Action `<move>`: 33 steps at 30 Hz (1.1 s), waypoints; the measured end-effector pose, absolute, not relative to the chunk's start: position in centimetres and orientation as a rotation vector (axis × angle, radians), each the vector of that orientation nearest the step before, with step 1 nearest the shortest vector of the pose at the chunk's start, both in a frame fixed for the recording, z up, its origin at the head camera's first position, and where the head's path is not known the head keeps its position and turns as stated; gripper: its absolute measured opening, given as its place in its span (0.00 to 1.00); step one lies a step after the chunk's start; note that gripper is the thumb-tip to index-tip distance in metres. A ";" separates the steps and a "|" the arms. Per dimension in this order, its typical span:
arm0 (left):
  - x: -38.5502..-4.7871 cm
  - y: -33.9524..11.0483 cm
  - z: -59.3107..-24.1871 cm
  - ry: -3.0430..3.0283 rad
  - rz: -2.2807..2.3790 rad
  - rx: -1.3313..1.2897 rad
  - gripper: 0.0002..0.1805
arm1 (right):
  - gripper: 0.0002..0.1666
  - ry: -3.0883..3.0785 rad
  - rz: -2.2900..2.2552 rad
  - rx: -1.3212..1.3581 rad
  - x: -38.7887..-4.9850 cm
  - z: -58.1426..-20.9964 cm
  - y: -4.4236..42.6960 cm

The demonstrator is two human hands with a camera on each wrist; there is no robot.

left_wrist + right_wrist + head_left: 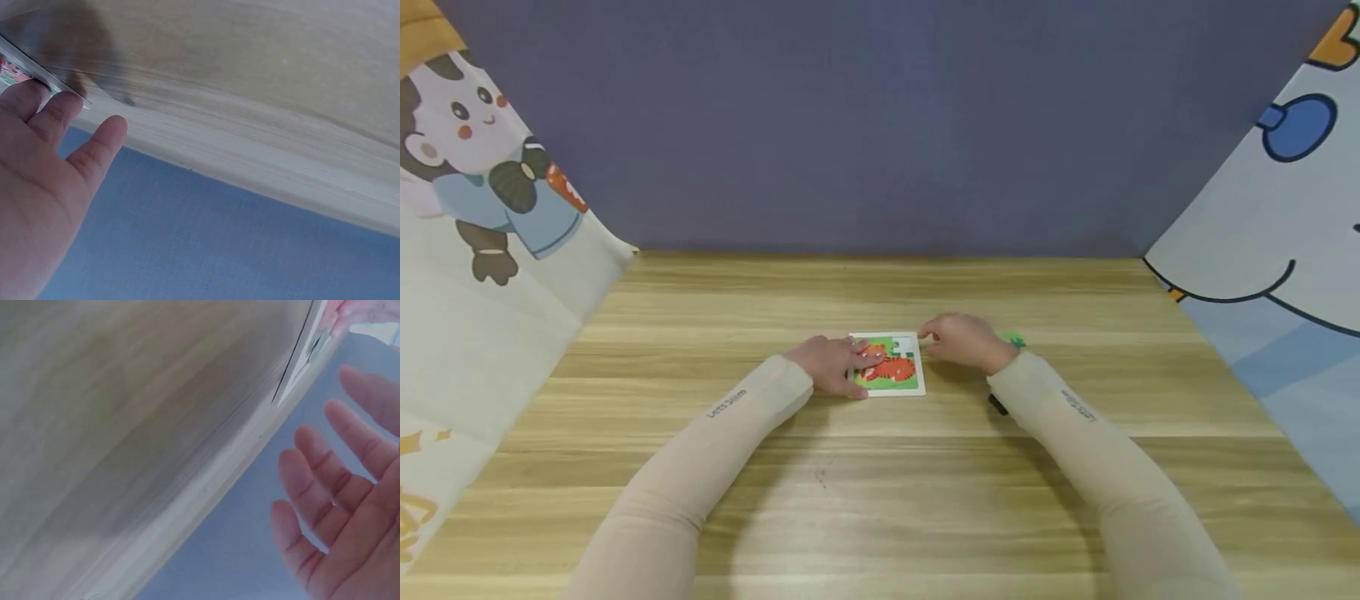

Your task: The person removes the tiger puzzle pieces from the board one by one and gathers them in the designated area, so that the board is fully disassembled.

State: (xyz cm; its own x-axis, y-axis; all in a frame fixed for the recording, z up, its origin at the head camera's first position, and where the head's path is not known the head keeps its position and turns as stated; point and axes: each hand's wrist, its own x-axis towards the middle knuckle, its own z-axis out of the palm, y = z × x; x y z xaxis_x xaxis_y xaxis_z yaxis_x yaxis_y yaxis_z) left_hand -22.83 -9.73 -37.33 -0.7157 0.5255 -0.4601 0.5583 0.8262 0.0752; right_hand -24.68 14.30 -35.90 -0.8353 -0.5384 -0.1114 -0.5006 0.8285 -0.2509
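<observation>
A small jigsaw puzzle [907, 385] in a white frame lies flat on the table, showing an orange striped animal on green. Bare white board shows near its upper right corner. My left hand [831, 365] rests on the puzzle's left side, fingers spread over the picture; in the left wrist view its fingers [57, 115] look fairly straight. Beside the upper right corner is my right hand [962, 340], with loosely bent fingers [312, 487] and nothing seen between them in the right wrist view.
A small green piece [1013, 340] lies just beyond my right wrist. Under the right sleeve's edge a black object [997, 404] is partly hidden. The wooden table [880, 500] meets a dark blue-grey wall [880, 125] at the back; printed cartoon panels flank both sides.
</observation>
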 end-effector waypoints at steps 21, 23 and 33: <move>-22.9 -9.7 -37.2 2.528 -0.116 0.826 0.39 | 0.20 2.746 -0.131 -0.810 -25.0 -36.3 12.6; -22.9 -9.8 -37.2 2.528 -0.119 0.823 0.39 | 0.20 2.738 -0.140 -0.810 -25.0 -36.3 12.5; -22.8 -9.8 -37.2 2.528 -0.118 0.824 0.39 | 0.19 2.716 -0.159 -0.805 -25.0 -36.3 12.3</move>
